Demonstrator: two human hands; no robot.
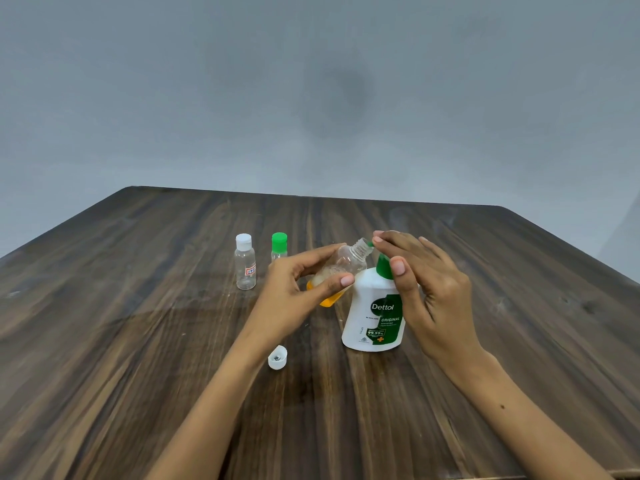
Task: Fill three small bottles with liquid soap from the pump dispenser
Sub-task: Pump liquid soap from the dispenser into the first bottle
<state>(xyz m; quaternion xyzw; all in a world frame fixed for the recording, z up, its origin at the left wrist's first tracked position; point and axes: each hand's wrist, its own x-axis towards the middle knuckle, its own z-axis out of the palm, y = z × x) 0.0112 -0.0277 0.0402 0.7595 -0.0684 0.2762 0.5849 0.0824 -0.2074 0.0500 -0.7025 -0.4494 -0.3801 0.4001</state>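
My left hand [298,289] grips a small clear bottle [346,263], tilted with its open neck toward the pump spout; orange soap sits in its lower end. The white pump dispenser [374,313] with a green pump stands upright on the table. My right hand [426,271] lies with straight fingers over the pump head, thumb beside the green collar. Two more small bottles stand upright at the back left: one clear with a white cap [245,261], one with a green cap [279,247], partly hidden behind my left hand. A loose white cap [277,357] lies near my left wrist.
Everything rests on a dark wooden table [138,341]. A plain grey wall rises behind its far edge.
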